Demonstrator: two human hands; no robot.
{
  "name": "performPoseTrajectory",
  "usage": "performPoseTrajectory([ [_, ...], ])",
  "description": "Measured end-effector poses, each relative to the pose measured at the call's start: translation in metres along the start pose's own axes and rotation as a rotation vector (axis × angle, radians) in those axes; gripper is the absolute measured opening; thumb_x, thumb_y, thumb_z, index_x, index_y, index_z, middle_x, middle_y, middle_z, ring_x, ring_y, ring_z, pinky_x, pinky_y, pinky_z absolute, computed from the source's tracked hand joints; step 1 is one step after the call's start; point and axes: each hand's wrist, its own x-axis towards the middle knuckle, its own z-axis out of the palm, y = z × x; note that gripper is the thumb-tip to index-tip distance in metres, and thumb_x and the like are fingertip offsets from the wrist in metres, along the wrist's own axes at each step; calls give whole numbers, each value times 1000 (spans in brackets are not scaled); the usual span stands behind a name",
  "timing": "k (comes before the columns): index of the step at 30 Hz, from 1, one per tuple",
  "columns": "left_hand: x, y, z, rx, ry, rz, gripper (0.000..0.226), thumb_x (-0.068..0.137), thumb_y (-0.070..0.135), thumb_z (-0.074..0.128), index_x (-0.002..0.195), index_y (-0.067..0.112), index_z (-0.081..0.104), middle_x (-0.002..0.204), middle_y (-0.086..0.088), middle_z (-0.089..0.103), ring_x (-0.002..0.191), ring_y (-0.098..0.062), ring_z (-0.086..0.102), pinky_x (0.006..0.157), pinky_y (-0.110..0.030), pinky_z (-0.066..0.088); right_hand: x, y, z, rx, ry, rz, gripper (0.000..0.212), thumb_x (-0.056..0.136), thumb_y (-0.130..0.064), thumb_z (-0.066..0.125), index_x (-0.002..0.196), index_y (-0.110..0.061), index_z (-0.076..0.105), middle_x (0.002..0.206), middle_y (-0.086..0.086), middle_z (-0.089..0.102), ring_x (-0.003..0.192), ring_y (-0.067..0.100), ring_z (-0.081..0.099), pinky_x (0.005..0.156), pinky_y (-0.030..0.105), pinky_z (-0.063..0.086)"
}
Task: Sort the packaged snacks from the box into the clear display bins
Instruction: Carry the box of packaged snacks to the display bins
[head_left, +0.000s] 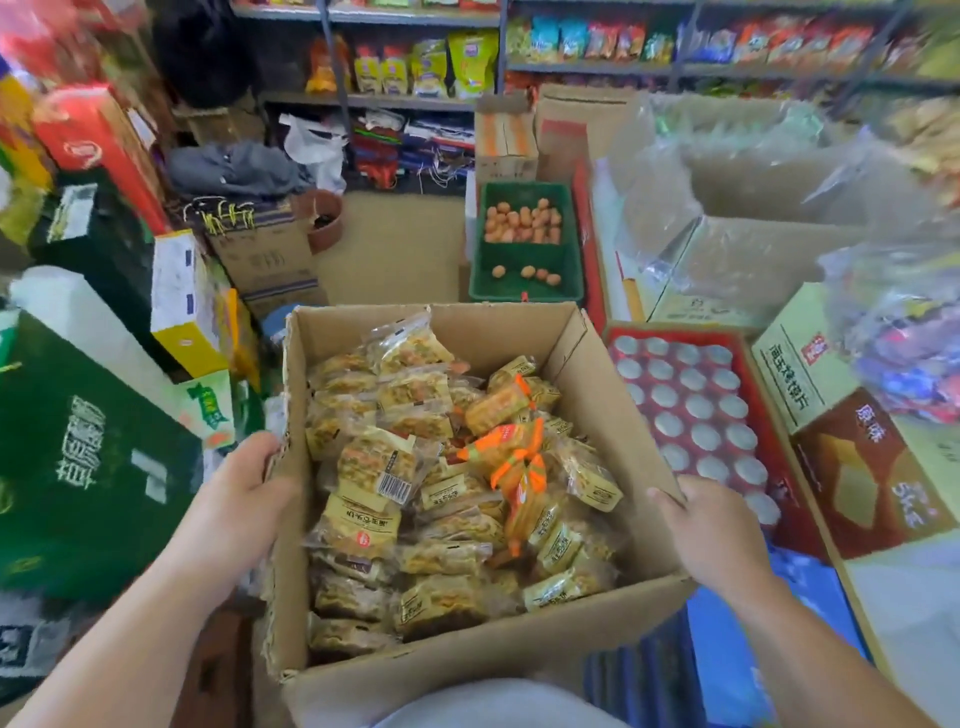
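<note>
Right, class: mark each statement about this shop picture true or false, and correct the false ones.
1. The left hand and the right hand both grip the cardboard box. True.
2. The cardboard box is empty. False: it is full of snack packets, mostly yellow, a few orange.
3. The green crate beyond the box holds brown eggs. True.
4. The cans sit to the left of the box. False: they sit to its right.
</note>
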Motion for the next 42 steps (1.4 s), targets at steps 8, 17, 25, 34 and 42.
performPoseTrajectory([
  [8,200,94,90,128,-336,188,24,91,6,55,87,30,59,82,-8,61,67,-30,56,54,-40,44,58,25,3,-38,59,457,38,98,-39,61,77,-7,58,73,8,58,78,36,58,64,40,40],
  [17,331,205,205,400,-744,601,15,88,-1,50,83,12,44,79,-13,47,74,-34,45,64,-44,38,31,-6,16,138,262,1017,33,100,-36,57,71,-19,58,61,-3,57,60,13,53,53,32,33],
  [25,354,252,314,684,-965,878,32,88,2,54,76,22,32,67,-4,41,57,-22,41,52,-35,29,14,-10,37,165,313,1298,34,100,-42,51,78,-17,58,67,-1,55,69,31,53,60,36,38],
  [34,363,288,391,898,-833,954,15,95,6,50,104,18,48,83,-13,63,65,-29,59,55,-35,42,47,17,30,466,267,1098,12,100,-24,54,90,-29,48,85,-6,55,73,11,53,63,34,38],
  [42,355,319,435,955,-673,1057,13,99,5,45,109,14,42,83,-14,58,73,-34,55,61,-40,39,73,9,38,602,350,1126,19,99,-16,53,117,-18,49,105,5,54,90,24,56,78,37,44],
])
